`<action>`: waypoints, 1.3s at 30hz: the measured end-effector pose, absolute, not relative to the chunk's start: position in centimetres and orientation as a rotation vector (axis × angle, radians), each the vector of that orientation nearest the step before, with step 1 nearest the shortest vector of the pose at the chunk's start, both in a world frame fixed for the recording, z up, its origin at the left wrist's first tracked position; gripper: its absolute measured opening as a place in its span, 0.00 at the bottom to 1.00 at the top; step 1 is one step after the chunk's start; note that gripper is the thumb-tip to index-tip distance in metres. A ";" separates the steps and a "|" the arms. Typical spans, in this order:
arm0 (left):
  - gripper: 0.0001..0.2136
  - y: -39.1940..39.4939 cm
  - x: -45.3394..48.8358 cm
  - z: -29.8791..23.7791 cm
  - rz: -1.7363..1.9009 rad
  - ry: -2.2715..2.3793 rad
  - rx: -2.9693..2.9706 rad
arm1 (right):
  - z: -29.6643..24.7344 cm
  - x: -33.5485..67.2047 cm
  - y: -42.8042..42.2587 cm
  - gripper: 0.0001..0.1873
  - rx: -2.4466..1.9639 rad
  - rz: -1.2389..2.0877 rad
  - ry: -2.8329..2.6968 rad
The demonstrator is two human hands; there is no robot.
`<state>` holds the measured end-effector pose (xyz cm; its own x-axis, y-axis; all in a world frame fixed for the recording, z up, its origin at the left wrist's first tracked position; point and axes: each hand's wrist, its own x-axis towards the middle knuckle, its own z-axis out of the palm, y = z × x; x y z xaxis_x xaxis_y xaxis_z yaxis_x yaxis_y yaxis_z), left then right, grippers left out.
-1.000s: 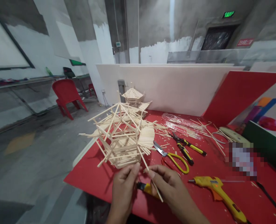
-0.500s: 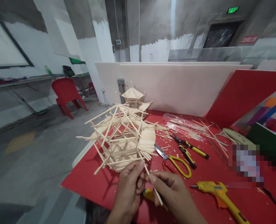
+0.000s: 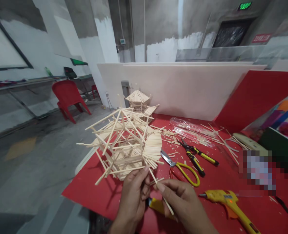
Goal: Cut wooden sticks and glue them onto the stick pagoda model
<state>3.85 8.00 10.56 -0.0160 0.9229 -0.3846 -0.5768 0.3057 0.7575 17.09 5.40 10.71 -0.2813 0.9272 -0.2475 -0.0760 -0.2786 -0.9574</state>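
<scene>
A model frame of thin wooden sticks (image 3: 124, 146) stands on the red table (image 3: 92, 191) near its left edge. My left hand (image 3: 134, 198) is closed in a pinch on the model's near bottom edge. My right hand (image 3: 180, 204) is closed on a single thin stick (image 3: 160, 190), which slants up to the model's lower right corner. A yellow tool handle (image 3: 156, 204) lies under my hands, mostly hidden.
A smaller stick pavilion (image 3: 138, 100) stands behind the model. Yellow-handled scissors (image 3: 183, 167), cutters (image 3: 197, 156), a yellow glue gun (image 3: 229, 204), a plastic bag of sticks (image 3: 190, 130) and loose sticks lie to the right. White and red boards stand behind; a red chair (image 3: 67, 97) is left.
My hands and the stick have stayed almost in place against the model. The view has shifted slightly, so the model sits a little lower and further left.
</scene>
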 end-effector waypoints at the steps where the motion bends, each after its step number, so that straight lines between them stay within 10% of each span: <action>1: 0.20 8.0 3.8 10.5 1.248 1.001 0.436 | 10.6 17.1 5.4 0.31 -1.182 1.662 -1.174; 39: 0.19 9.3 4.3 11.9 1.399 1.071 0.289 | 12.0 16.2 7.0 0.26 -1.214 1.608 -1.151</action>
<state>4.26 9.32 11.89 -0.1808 0.8836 -0.4320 -0.6479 0.2234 0.7282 16.20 6.98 12.03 -0.2212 0.9435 -0.2469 -0.0705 -0.2680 -0.9608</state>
